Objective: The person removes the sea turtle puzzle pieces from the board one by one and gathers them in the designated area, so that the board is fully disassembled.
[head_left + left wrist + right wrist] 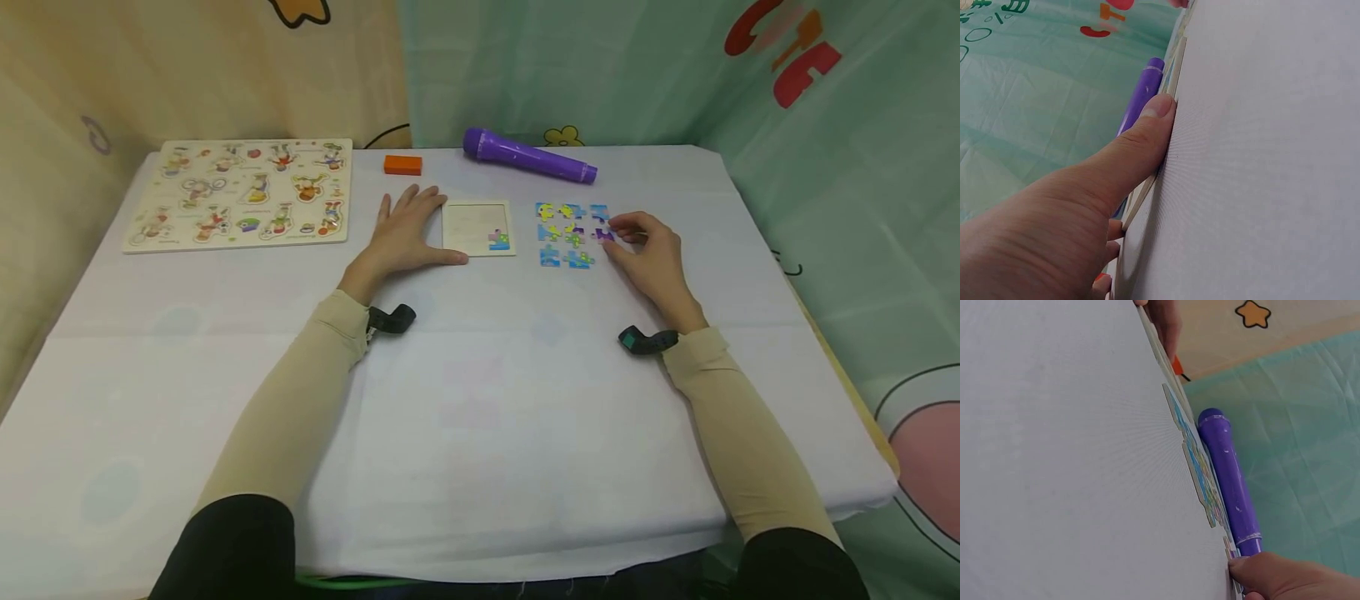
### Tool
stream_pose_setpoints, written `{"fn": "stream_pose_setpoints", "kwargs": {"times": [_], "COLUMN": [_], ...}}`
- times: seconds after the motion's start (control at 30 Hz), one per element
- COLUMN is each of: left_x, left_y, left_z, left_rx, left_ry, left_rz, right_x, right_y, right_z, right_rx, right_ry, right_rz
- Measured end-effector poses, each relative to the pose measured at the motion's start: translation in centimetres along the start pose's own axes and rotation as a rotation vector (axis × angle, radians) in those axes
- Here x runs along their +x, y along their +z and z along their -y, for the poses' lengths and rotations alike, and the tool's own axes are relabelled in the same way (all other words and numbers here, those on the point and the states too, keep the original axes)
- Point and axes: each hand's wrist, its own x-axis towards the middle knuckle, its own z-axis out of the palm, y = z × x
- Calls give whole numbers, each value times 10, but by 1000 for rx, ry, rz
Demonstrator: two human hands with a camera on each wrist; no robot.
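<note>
A shallow wooden puzzle tray (468,225) lies on the table, with one colourful puzzle piece (498,240) in its lower right corner. My left hand (408,233) rests at the tray's left side, fingers spread and straight. Its thumb (1147,125) lies along the tray's near edge in the left wrist view. To the right of the tray, several loose puzzle pieces (550,234) are laid out in rows. At their right side my right hand (651,257) pinches a purple puzzle piece (602,235) between thumb and forefinger; the fingers partly hide it in the right wrist view.
Behind the loose pieces lies a purple toy microphone (528,157). An orange block (402,165) sits behind the tray. A large wooden picture board (243,236) occupies the table's back left. Curtains (555,67) hang along the table's far edge.
</note>
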Motion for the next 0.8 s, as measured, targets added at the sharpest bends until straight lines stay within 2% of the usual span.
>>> {"fn": "stream_pose_setpoints", "kwargs": {"times": [0.47,0.67,0.8], "left_x": [-3,-3,-2], "left_y": [-3,-2,-1], "left_z": [-1,-1,-1], "left_rx": [-4,-13,-9], "left_ry": [-4,2,3], "left_rz": [-4,-11,-13], "right_x": [1,19,36], "right_y": [2,1,-5], "right_z": [1,-5,-9], "right_rx": [26,90,100], "right_ry": [4,38,71], "right_rz": [-14,-57,23]}}
